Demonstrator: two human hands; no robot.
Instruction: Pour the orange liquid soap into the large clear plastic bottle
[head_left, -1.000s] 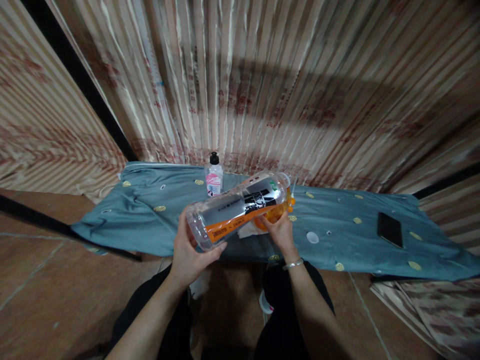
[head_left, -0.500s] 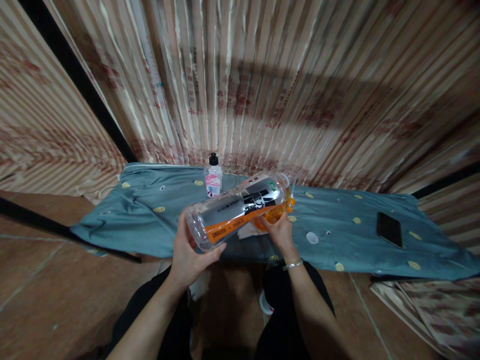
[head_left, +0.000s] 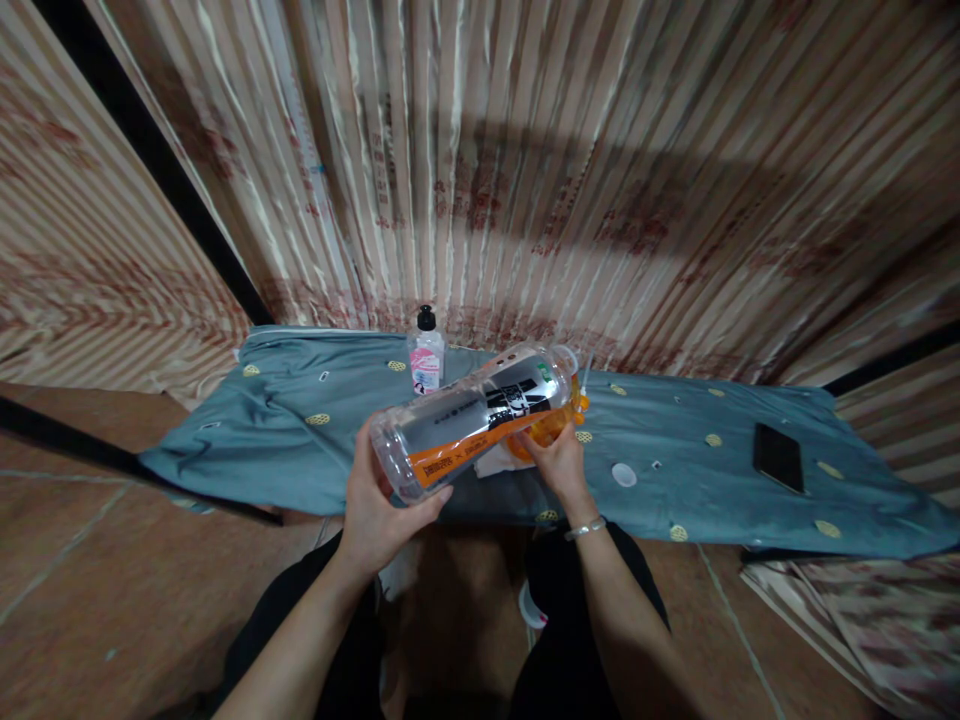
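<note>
My left hand point(head_left: 384, 518) is closed around the base of a large clear plastic bottle point(head_left: 480, 415) with a silver, black and orange label. It lies tilted in the air, its mouth pointing right and slightly up in the picture. At its mouth end, my right hand point(head_left: 561, 468) grips an orange see-through container point(head_left: 547, 425), partly hidden behind the bottle and fingers. Something thin and pale sticks up beside the container. Whether liquid flows between the two I cannot make out. Beneath them a white cloth or tissue point(head_left: 499, 461) shows in part.
A teal cloth point(head_left: 360, 450) covers the low table. Behind the bottle stands a small clear bottle point(head_left: 427, 355) with a black cap and pink label. A white cap point(head_left: 624, 475) lies right of my right hand; a black phone point(head_left: 778, 458) lies farther right. A striped curtain point(head_left: 480, 200) hangs behind.
</note>
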